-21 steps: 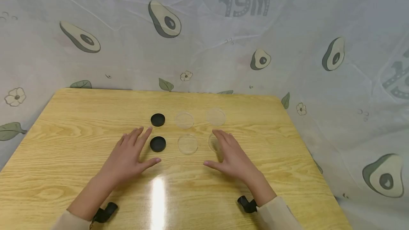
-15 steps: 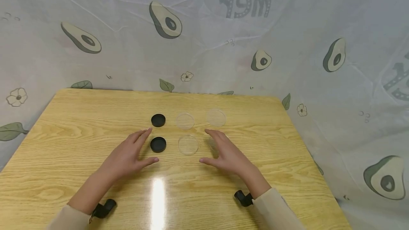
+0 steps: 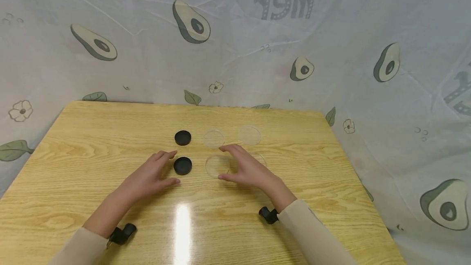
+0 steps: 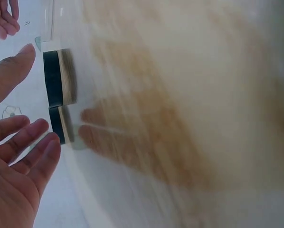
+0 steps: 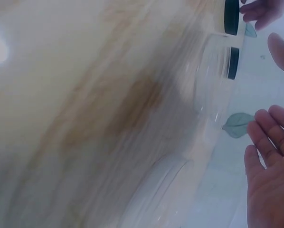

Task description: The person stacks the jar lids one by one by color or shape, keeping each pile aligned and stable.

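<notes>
Two black round lids, a front one [image 3: 182,166] and a back one [image 3: 182,138], lie flat on the table. My left hand [image 3: 149,177] is just left of the front lid, thumb and fingers spread apart; the left wrist view shows a gap between the fingertips and the black rims [image 4: 53,78]. To the right lie clear round dishes in the same two rows. My right hand [image 3: 246,169] is at the right side of the front middle dish [image 3: 213,167], its thumb and fingers parted. Whether it touches that dish cannot be told. It partly hides the front right dish [image 3: 261,158].
Two more clear dishes, a middle one [image 3: 213,138] and a right one [image 3: 250,135], lie in the back row. The wooden table [image 3: 110,134] ends at a hanging cloth [image 3: 147,64] printed with avocados. Light glares on the table's front part.
My right hand has moved left, from the front right dish to the front middle one, uncovering part of the right one. My left hand's fingers have drawn slightly closer together beside the front lid.
</notes>
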`<state>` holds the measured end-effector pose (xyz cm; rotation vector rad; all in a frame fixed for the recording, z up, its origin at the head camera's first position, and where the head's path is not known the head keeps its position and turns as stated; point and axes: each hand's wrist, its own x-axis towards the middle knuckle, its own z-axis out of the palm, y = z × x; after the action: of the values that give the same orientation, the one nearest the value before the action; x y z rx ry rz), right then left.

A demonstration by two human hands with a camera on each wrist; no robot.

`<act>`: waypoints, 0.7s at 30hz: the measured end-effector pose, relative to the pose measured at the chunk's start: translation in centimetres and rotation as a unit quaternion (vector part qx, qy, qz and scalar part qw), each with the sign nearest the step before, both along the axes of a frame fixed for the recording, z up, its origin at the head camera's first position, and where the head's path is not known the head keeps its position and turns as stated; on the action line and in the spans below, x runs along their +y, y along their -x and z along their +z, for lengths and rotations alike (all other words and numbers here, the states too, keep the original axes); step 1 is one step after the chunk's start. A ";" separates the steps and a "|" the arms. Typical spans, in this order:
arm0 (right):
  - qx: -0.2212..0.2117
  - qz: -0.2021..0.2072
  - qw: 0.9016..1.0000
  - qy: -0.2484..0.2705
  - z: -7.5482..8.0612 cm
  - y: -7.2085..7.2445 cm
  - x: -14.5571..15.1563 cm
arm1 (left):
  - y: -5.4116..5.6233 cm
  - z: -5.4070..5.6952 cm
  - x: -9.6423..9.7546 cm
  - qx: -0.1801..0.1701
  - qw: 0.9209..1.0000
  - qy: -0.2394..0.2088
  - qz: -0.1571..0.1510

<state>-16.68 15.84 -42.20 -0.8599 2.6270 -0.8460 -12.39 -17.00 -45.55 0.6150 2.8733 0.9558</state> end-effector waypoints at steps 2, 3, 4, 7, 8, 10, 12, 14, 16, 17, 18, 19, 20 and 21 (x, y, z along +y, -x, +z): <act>-0.001 0.007 1.000 0.002 0.1 0.4 -0.6 | 0.2 0.0 0.0 0.005 1.000 -0.002 -0.006; -0.003 0.009 1.000 0.001 0.1 0.6 -0.8 | 0.3 -0.1 0.0 0.007 1.000 -0.003 -0.008; -0.007 0.011 1.000 0.001 0.1 0.7 -1.1 | 0.5 -0.1 0.0 0.008 1.000 -0.004 -0.010; -0.011 0.018 1.000 -0.005 0.1 1.1 -1.9 | 0.7 -0.3 0.0 0.012 1.000 -0.008 -0.015; -0.010 0.020 1.000 -0.009 0.1 1.2 -2.2 | 0.8 -0.4 0.0 0.014 1.000 -0.009 -0.017; -0.012 0.025 0.999 -0.016 0.0 1.4 -2.6 | 0.9 -0.4 -0.1 0.016 1.000 -0.008 -0.021; -0.012 0.029 0.999 -0.024 -0.1 1.5 -3.0 | 1.0 -0.4 0.0 0.015 1.000 -0.006 -0.024; -0.014 0.032 0.999 -0.027 -0.2 1.7 -3.4 | 1.1 -0.4 0.0 0.012 1.000 -0.002 -0.024; -0.013 0.034 0.999 -0.034 -0.2 1.8 -3.8 | 1.2 -0.4 0.1 0.008 1.000 0.001 -0.023; -0.012 0.035 0.999 -0.039 -0.3 1.9 -4.0 | 1.2 -0.4 0.1 0.006 1.000 0.003 -0.023; -0.011 0.037 0.998 -0.043 -0.3 2.0 -4.3 | 1.3 -0.4 0.2 0.005 1.000 0.004 -0.022; -0.011 0.038 0.998 -0.046 -0.3 2.0 -4.5 | 1.4 -0.4 0.2 0.007 1.000 0.006 -0.024; -0.010 0.038 0.998 -0.051 -0.3 2.1 -4.7 | 1.4 -0.4 0.3 0.009 1.000 0.007 -0.025; -0.008 0.040 0.998 -0.057 -0.4 2.2 -5.0 | 1.5 -0.4 0.3 0.012 1.000 0.009 -0.027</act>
<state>-18.85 10.84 -42.55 -0.9164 2.5807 -0.6718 -13.92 -16.65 -45.93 0.7021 2.8670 0.9214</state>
